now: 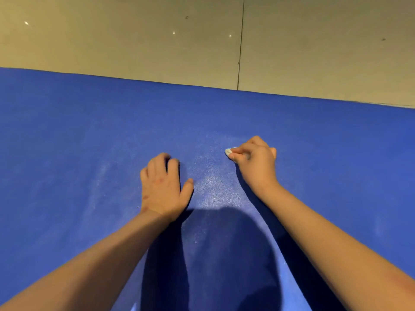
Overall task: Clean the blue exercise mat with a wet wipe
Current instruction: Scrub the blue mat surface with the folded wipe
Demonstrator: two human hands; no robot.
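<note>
While my left hand point(162, 187) rests palm-down on the blue mat point(67, 142), fingers slightly bent and holding nothing, my right hand point(254, 161) pinches a balled-up wipe point(228, 151) against the mat's dusty middle.

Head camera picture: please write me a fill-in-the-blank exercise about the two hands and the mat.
The right hand pinches a small white crumpled wet ____.
The left hand rests on the ____ textured exercise mat, holding nothing.
A dark shadow falls on the mat ____ the two forearms.
Missing: wipe; blue; between.
</note>
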